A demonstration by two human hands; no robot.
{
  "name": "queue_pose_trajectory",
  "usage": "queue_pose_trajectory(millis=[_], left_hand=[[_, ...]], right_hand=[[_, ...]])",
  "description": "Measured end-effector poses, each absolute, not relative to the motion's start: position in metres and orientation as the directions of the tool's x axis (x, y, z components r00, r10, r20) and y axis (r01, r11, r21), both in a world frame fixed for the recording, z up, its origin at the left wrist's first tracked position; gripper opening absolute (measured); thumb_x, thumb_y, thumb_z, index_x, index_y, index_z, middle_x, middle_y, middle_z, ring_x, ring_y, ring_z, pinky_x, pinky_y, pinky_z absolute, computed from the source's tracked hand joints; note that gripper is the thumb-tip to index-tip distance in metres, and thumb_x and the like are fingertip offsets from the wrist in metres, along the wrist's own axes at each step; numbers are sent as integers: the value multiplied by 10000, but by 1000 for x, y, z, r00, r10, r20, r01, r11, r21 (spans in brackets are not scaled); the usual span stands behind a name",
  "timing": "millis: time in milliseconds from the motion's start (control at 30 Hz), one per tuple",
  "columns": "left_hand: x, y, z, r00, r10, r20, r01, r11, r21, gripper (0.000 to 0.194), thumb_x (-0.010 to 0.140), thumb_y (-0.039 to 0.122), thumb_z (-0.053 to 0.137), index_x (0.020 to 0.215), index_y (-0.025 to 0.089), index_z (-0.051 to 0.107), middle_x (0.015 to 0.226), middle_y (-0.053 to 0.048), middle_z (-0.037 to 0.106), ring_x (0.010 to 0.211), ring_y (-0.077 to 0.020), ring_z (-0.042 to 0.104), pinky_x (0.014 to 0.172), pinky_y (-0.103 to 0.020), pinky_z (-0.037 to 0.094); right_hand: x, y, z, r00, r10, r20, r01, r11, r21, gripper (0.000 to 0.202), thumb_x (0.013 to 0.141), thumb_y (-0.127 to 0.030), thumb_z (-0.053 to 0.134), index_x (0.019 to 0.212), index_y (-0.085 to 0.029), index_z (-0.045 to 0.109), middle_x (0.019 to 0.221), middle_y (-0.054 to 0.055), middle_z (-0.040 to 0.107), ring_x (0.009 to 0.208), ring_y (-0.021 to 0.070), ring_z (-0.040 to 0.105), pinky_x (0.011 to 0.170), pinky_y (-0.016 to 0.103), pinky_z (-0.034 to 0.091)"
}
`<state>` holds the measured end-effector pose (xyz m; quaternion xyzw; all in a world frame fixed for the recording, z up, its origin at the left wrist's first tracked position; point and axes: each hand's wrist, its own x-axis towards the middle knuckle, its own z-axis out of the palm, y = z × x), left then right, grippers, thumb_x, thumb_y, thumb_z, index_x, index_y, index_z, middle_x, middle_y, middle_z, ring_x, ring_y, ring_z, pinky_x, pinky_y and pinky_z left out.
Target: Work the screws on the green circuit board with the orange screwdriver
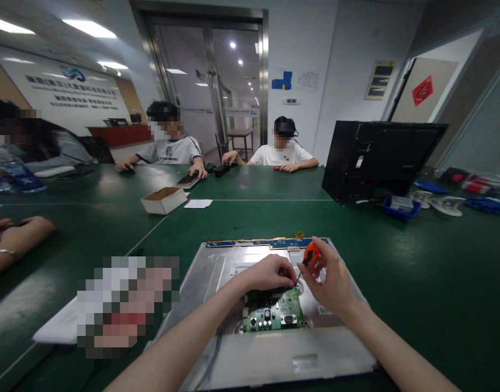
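A metal display panel point(233, 354) lies on the green table, with a green circuit board point(270, 317) on its lower middle and a narrow blue board point(241, 244) along its far edge. My right hand point(329, 277) is closed on an orange and black screwdriver point(310, 253), whose shaft slants down to the board's upper right corner. Beside the tip, my left hand point(274, 272) has its fingers pressed together over the board's upper edge; what they hold, if anything, is hidden. A grey cable point(217, 354) runs down the panel's left part.
On the green table point(417, 272) stand a white box point(164, 200), a black monitor point(380, 160) and a blue tray point(401, 207). Two people point(170, 149) sit across; another person's hands point(23, 239) rest at the left. A blurred-out item point(127, 305) lies left of the panel.
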<state>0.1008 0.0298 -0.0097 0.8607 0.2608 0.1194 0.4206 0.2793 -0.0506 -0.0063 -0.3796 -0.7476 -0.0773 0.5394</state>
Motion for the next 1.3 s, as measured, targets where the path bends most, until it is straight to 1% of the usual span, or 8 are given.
queue_pose_trajectory(millis=[167, 333, 433, 700, 833, 967, 1133, 1300], left_hand=[[101, 29, -7, 835, 550, -11, 343, -506, 792, 148, 754, 120, 679, 853, 163, 780, 731, 13, 682, 701, -146, 591, 666, -208, 432], [102, 28, -6, 831, 556, -11, 342, -495, 798, 121, 754, 95, 682, 806, 156, 772, 713, 21, 674, 688, -139, 584, 664, -207, 422], [102, 28, -6, 828, 560, -14, 345, -490, 801, 96, 757, 93, 686, 767, 152, 761, 683, 27, 658, 667, -134, 574, 653, -207, 414], [101, 29, -9, 830, 558, -7, 337, -490, 804, 88, 752, 105, 685, 762, 152, 759, 687, 25, 657, 677, -135, 580, 665, -207, 419], [101, 30, -10, 835, 551, -8, 334, -494, 803, 100, 746, 120, 687, 795, 155, 767, 709, 16, 672, 690, -144, 590, 671, -212, 428], [101, 30, -8, 836, 548, -6, 333, -500, 800, 119, 747, 116, 688, 823, 155, 771, 710, 17, 667, 680, -141, 578, 660, -211, 420], [101, 29, -6, 833, 553, -6, 336, -499, 799, 110, 753, 99, 687, 812, 147, 766, 686, 23, 652, 659, -133, 565, 653, -210, 412], [101, 27, -6, 829, 560, -8, 341, -493, 800, 95, 766, 108, 685, 789, 154, 765, 680, 26, 653, 661, -132, 567, 667, -213, 416]], right_hand=[[278, -52, -4, -139, 493, 859, 649, 701, -297, 559, 977, -218, 531, 1488, -232, 305, 731, -21, 603, 460, 112, 540, 402, 196, 434], [278, -55, -3, -151, 517, 843, 628, 708, -322, 601, 979, -192, 485, 1531, -222, 250, 768, 15, 632, 503, 140, 570, 430, 238, 493], [279, -55, -2, -163, 517, 841, 616, 719, -322, 609, 972, -168, 470, 1535, -219, 246, 790, 28, 645, 519, 146, 579, 442, 248, 508], [278, -54, -4, -147, 500, 853, 641, 705, -303, 583, 970, -177, 485, 1510, -200, 265, 741, -2, 611, 498, 136, 561, 443, 236, 499], [279, -53, -7, -136, 500, 855, 645, 700, -307, 553, 982, -204, 495, 1494, -201, 284, 728, -10, 604, 481, 127, 551, 423, 215, 471], [279, -52, -5, -143, 490, 860, 673, 685, -279, 542, 990, -243, 517, 1486, -212, 299, 674, -42, 573, 449, 118, 537, 413, 203, 448], [278, -54, -1, -158, 484, 860, 672, 691, -265, 560, 999, -247, 509, 1514, -229, 289, 703, -29, 601, 450, 112, 547, 405, 196, 437], [278, -56, 1, -176, 508, 844, 642, 709, -293, 613, 989, -207, 475, 1553, -208, 236, 748, 13, 657, 498, 141, 597, 440, 235, 496]])
